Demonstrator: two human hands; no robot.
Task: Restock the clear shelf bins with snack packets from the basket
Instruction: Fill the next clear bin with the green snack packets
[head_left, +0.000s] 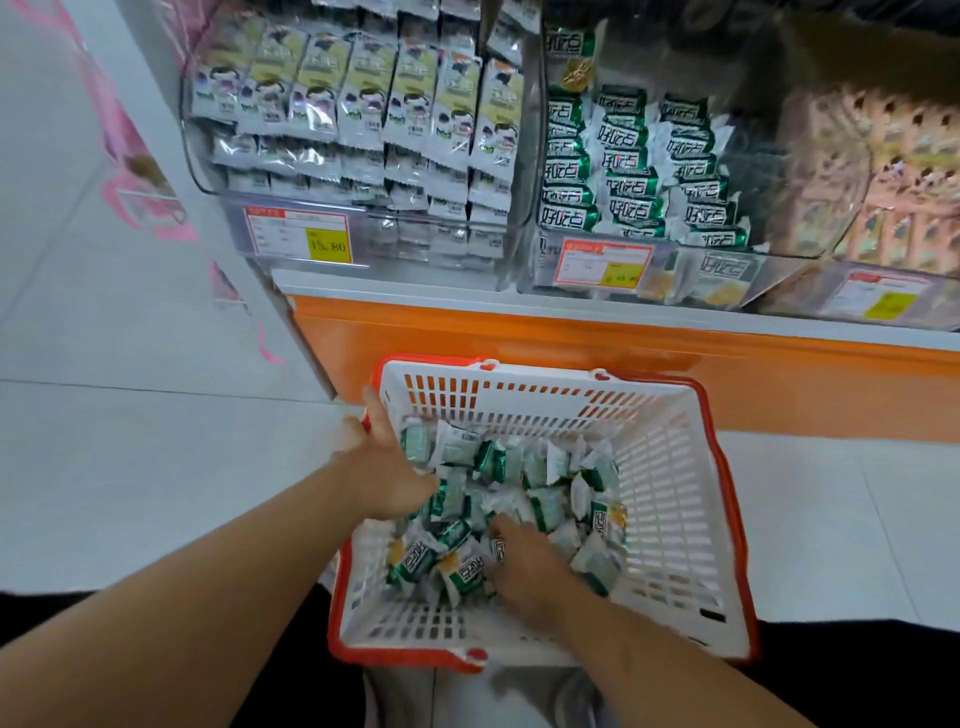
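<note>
Both hands are down in the basket, which sits on the floor in front of the shelf. The left hand lies at the basket's left wall, thumb outside the rim, fingers reaching among the packets; whether it has closed on any I cannot tell. The right hand is buried in the heap with fingers curled into it, but what it holds is hidden. The basket carries a good pile of green-and-white packets. Above, the middle bin shows 3 stacks of the same green packets with room left on top. The left bin looks full. Judging by the pile, most of the restocking remains
</note>
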